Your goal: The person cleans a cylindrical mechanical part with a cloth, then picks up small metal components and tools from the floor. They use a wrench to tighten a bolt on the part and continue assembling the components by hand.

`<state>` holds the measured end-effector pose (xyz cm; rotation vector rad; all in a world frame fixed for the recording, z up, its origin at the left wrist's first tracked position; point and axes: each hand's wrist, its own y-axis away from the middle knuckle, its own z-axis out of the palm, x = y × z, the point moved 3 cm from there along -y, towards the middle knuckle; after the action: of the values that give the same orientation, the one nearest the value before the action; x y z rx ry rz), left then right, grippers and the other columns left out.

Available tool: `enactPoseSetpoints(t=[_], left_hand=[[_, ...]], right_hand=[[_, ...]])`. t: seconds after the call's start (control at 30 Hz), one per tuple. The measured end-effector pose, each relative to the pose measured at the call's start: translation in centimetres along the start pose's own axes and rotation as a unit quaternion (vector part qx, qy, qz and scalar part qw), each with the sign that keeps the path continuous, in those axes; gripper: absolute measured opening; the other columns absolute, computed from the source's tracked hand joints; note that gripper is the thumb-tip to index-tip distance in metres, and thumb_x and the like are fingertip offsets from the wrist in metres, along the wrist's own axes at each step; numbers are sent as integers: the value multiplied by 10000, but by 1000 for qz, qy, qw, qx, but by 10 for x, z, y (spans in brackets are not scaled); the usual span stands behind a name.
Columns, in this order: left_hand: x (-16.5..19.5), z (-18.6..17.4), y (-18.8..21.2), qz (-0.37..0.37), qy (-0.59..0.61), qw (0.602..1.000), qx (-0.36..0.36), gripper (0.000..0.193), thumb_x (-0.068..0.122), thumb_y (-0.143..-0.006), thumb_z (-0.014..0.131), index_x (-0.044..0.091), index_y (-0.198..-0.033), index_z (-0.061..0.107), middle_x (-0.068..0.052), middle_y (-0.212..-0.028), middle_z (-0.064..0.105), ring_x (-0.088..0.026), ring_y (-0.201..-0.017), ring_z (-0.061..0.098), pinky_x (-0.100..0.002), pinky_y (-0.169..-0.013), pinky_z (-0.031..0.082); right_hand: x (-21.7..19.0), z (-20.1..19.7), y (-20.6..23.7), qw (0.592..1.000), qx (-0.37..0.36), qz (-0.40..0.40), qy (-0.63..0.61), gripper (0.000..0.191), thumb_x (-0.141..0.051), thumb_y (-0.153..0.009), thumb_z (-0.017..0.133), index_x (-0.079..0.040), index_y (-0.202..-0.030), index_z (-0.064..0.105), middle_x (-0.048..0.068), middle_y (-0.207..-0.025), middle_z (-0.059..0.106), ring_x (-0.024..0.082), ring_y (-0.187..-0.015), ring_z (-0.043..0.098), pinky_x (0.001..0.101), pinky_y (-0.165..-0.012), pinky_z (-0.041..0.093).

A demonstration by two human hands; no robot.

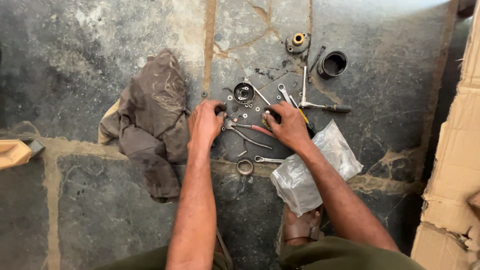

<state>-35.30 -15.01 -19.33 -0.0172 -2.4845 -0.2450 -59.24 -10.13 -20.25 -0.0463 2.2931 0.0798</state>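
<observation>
Bare stone floor [75, 60] lies open across the upper left and lower left of the frame. A crumpled brown rag [150, 125] blocks left of centre. Spanners, washers and pliers [245, 131] crowd the upper middle; a plastic bag [312, 170] and cardboard [455, 175] hem the right.

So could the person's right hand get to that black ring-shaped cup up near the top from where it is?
Probably yes. The right hand rests on the stone floor among small parts, and the black cup lies beyond it. Only flat tools, such as the T-handled wrench, lie between; nothing stands over them.
</observation>
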Motion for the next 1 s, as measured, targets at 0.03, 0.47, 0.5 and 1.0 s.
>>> enactPoseSetpoints(t=[0.03,0.47,0.5,1.0], left_hand=[[0,1,-1,-23,-12,1000,-11,214,120,-782,796,131,-995,802,-138,-1029,760,-359,-953,723,-450,-819,551],[-9,5,-3,-111,-55,987,-99,177,160,-806,813,152,-982,803,-138,-989,769,-340,-961,728,-449,-842,544],[-11,4,-3,-123,-53,984,-118,180,161,-798,817,152,-977,803,-133,-982,773,-327,-964,732,-441,-852,544],[1,15,-2,15,39,998,50,156,76,-871,733,90,-1023,763,-160,-1028,700,-406,-970,668,-492,-830,519]], right_hand=[[1,-2,0,1000,7,-3,-14,255,-214,-897,766,-21,-1060,732,137,-874,642,303,-732,647,410,-669,513],[-3,-1,4,1000,11,-14,3,216,-156,-896,751,-35,-1073,731,136,-881,638,315,-779,647,424,-694,507],[-4,-1,5,1000,11,-12,0,214,-158,-899,748,-38,-1076,731,131,-881,640,312,-778,649,423,-695,509],[2,-5,14,997,66,-19,-43,137,-109,-908,738,-26,-1017,739,135,-898,702,292,-754,679,386,-664,517]])
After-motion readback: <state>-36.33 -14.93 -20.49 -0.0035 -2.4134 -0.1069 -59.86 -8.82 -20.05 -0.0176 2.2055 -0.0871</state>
